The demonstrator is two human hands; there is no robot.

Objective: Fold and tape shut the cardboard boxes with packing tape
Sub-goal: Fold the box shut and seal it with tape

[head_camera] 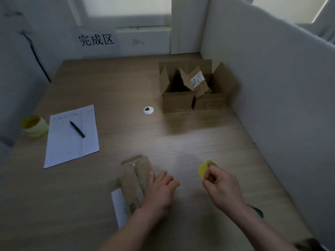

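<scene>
Pressing down on a small flat box, the left hand lies with fingers spread and holds nothing. The right hand, off to the right of that box, pinches a yellow tape roll. Two open boxes wait far behind the flat box, over to the right (flaps up, not folded yet). A paper with a pen lies to its left. I think the cardboard is light and bends easily, so hold it flat near the seam. The tape looks sticky and thin; grab it by its loose end.
</scene>
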